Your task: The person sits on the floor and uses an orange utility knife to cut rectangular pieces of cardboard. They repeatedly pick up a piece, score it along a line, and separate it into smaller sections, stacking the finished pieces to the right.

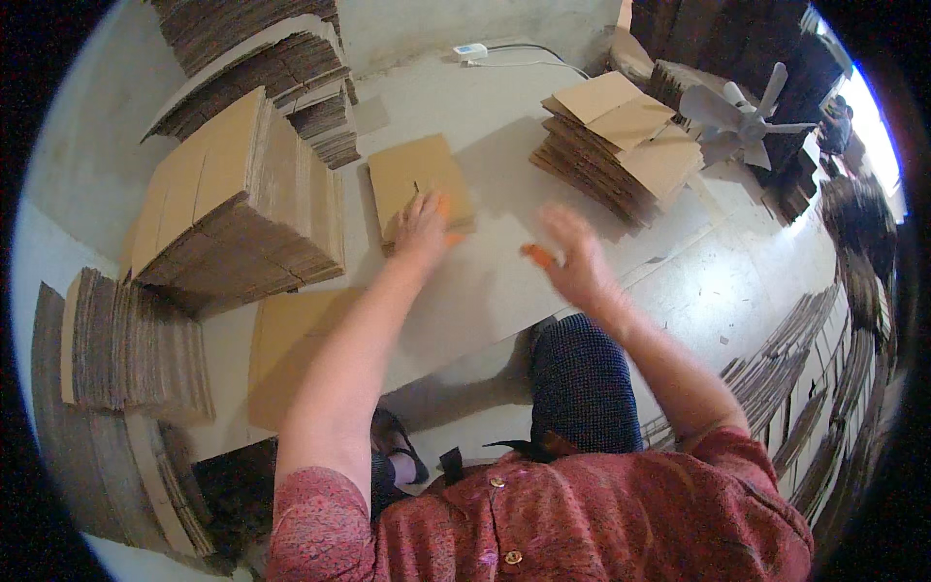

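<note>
A small brown cardboard piece (412, 175), looking like a low pile of flat sheets, lies on the pale work surface in front of me. My left hand (422, 228) rests on its near right corner, fingers laid over it and the thumb held apart. My right hand (577, 257) hovers over the surface to the right of it, fingers spread and smeared by motion, with nothing in it. Orange coverings show on the digits of both hands. Nearest beyond my right hand is a leaning stack of cut cardboard sheets (630, 141).
A tall bundle of folded cardboard (233, 204) stands at the left, with more stacks (136, 349) around it. A flat cardboard sheet (291, 349) lies under my left forearm. A bladed fan (747, 121) stands far right. A white plug box (470, 50) with cables sits at the back.
</note>
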A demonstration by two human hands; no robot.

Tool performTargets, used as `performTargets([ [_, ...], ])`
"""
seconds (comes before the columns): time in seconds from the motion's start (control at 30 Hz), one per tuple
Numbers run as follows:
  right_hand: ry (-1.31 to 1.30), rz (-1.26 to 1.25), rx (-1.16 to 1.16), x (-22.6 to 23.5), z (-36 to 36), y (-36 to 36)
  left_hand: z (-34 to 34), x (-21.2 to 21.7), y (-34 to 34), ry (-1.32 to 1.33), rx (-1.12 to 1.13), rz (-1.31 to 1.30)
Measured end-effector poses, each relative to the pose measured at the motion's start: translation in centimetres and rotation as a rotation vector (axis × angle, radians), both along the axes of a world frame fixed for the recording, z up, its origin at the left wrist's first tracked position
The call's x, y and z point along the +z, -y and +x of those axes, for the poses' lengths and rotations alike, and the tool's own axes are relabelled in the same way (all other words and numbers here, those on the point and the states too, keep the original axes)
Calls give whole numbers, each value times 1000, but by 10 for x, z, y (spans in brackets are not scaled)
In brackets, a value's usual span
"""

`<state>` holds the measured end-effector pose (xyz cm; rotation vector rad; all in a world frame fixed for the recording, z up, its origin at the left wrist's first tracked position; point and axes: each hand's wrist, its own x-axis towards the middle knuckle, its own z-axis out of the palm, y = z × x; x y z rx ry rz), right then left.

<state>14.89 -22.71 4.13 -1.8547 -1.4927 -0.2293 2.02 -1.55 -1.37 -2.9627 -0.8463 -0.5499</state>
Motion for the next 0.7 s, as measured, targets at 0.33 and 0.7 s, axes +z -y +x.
performTargets([
  [0.33, -985, -151, 175, -15, -53, 1, -4, -3, -36, 103, 100, -374],
  [0.7, -1682, -121, 228, -10, -60, -10, -63, 45, -3, 500, -238, -544],
])
